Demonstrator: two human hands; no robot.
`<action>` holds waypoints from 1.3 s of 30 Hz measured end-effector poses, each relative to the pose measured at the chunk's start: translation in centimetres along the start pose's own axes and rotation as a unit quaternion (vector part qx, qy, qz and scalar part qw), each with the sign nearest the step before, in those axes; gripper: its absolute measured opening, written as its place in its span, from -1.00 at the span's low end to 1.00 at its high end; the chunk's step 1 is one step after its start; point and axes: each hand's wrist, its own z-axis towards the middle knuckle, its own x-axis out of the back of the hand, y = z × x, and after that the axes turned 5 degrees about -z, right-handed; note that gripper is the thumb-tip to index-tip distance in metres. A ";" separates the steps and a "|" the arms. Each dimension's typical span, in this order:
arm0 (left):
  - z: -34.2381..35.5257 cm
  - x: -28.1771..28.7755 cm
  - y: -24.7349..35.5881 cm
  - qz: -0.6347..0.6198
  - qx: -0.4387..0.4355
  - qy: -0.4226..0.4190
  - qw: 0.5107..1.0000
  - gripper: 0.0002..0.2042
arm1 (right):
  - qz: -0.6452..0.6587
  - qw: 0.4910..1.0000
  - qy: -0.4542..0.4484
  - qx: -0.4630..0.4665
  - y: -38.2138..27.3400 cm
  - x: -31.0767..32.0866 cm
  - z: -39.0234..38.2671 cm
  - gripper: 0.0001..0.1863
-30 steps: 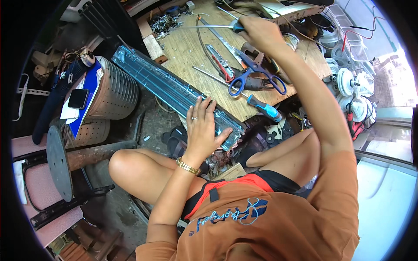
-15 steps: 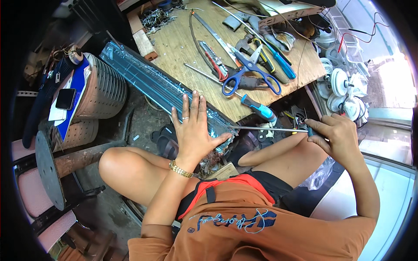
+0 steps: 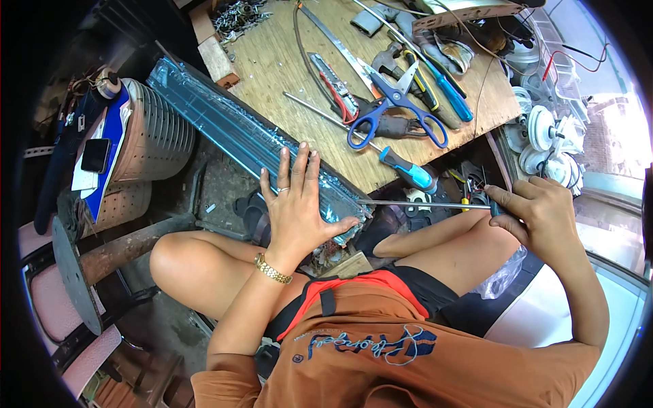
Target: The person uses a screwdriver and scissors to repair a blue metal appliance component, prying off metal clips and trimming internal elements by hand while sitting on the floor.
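Observation:
A long dark-blue metal profile (image 3: 224, 119), wrapped in clear plastic, slants along the table's near left edge and ends close to my lap. My left hand (image 3: 296, 204) lies flat across its near end, fingers spread and thumb out to the right. In my right hand (image 3: 537, 214) is the dark handle of a long-shafted screwdriver (image 3: 435, 205), held with closed fingers. Its shaft points left, and the tip meets the end of the profile beside my left thumb. Whether the tip sits in a screw is too small to see.
On the wooden table (image 3: 272, 75) lie blue-handled scissors (image 3: 394, 102), a red utility knife (image 3: 337, 88), a hammer (image 3: 388, 61) and another screwdriver (image 3: 408, 170). White plastic wheels (image 3: 541, 128) are piled right. A phone (image 3: 96, 155) rests on papers at left.
The view has shifted slightly. My right hand with the screwdriver sits a little farther right; the tip stays at the profile's end. My left hand keeps its flat hold on the profile.

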 end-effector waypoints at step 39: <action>-2.0 1.5 -3.8 0.016 -0.056 -0.057 0.997 0.37 | 0.123 0.987 -0.051 0.093 1.8 -9.5 1.6 -0.49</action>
